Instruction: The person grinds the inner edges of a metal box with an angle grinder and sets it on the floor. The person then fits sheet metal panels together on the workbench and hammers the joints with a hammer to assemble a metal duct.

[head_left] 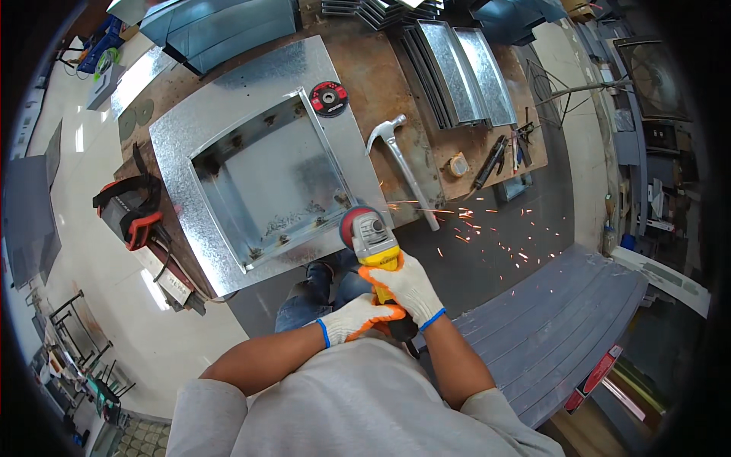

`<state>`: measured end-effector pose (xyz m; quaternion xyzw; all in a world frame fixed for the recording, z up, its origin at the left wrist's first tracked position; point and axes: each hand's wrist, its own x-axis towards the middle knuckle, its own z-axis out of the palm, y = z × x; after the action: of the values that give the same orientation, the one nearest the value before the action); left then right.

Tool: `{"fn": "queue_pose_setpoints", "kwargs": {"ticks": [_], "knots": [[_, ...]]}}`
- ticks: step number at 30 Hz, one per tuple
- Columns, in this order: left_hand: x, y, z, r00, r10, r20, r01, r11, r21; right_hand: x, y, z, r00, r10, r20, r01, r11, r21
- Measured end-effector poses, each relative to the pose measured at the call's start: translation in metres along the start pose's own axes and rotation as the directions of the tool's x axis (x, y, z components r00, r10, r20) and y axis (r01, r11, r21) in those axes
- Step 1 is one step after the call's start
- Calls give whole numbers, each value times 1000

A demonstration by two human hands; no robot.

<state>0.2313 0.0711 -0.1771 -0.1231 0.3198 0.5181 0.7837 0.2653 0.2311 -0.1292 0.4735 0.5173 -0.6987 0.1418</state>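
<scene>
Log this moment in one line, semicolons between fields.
Left hand: gripping rear of grinder; right hand: gripping its middle; red disc: at near-right corner of metal tray; sparks: spraying right; hammer: on table

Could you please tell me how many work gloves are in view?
2: the left glove, near the rear of the yellow grinder, and the right glove, on its body closer to the disc.

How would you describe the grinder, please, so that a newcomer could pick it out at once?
Start at the large shiny metal panel with the sunken rectangular middle. By its near right corner, the left hand and right hand hold the grinder. Unlike the silvery hammer nearby, it has a yellow body and reddish disc.
</scene>
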Motion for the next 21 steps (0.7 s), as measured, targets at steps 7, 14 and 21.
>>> {"fn": "queue_pose_setpoints", "kwargs": {"ticks": [7, 14, 21], "knots": [[-5, 15, 13, 997, -76, 30, 70, 983, 170, -11, 18, -15, 993, 117, -21, -108, 962, 250], [-2, 6, 2, 1000, -13, 22, 9, 987, 159, -2, 19, -8, 998, -68, -14, 70, 991, 118], [-9, -14, -8, 999, -21, 34, 18, 998, 67, -10, 32, 1, 1000, -25, -17, 26, 999, 47]]}}
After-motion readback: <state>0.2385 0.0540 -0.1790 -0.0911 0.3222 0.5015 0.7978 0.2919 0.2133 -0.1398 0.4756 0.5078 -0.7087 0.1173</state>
